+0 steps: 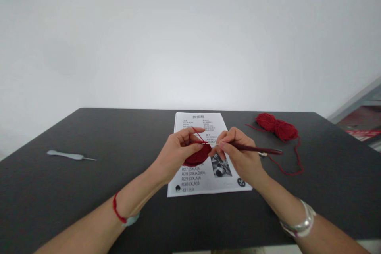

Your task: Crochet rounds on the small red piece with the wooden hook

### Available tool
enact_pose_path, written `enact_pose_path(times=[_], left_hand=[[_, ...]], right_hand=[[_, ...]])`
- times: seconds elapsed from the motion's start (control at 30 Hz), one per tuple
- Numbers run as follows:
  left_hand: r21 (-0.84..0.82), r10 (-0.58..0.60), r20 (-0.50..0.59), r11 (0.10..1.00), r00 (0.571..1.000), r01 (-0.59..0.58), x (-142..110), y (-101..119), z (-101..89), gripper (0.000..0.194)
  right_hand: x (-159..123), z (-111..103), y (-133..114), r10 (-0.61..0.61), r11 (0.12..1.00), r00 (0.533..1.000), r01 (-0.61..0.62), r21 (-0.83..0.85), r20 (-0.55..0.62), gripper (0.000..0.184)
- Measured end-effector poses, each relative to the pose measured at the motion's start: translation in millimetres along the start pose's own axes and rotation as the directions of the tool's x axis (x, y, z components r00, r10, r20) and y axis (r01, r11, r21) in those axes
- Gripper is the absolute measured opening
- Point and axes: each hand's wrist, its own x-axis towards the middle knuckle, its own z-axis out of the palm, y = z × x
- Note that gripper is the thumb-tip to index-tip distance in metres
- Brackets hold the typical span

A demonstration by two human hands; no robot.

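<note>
Between thumb and fingers, my left hand [175, 151] pinches a rounded piece of red crochet work [200, 156]. A strand of red yarn runs taut over the left index finger down to the work's top edge. My right hand [239, 151] grips a crochet hook [258, 149] with a dark red-brown handle, held pen-like. Its thin metal shaft points left and meets the crochet work's upper edge; the very tip is too small to make out. Both hands are above a printed pattern sheet [214, 189], which they partly cover.
A red yarn skein [276, 126] lies at the right rear, its loose strand curving toward my right wrist. Another crochet hook with a grey handle [66, 154] rests on the left of the black table [125, 135]. A white wall [190, 39] stands behind; a shelf-like frame [354, 107] is at far right.
</note>
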Motion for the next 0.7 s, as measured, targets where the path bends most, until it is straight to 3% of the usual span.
enact_pose_path(times=[0.2, 0.5, 0.6, 0.7], left_hand=[[-0.029, -0.008, -0.028, 1.000, 1.000, 0.007, -1, 0, 2.6, 0.032], [-0.058, -0.034, -0.079, 0.998, 0.996, 0.030, -2, -1, 5.8, 0.032], [-0.017, -0.024, -0.124, 1.000, 0.992, 0.022, -4, -1, 9.2, 0.032], [-0.040, -0.070, -0.147, 0.997, 0.987, 0.065, -7, -2, 14.0, 0.035]], right_hand=[[-7, 3, 1, -0.103, 0.966, 0.994, 0.094, -0.242, -0.023, 0.017], [-10, 4, 3, -0.160, 0.892, 0.987, 0.147, -0.427, 0.006, 0.014], [-11, 7, 4, -0.286, 0.768, 0.954, 0.285, -0.573, 0.091, 0.016], [-12, 9, 8, -0.389, 0.575, 0.882, 0.459, -0.678, 0.267, 0.017]])
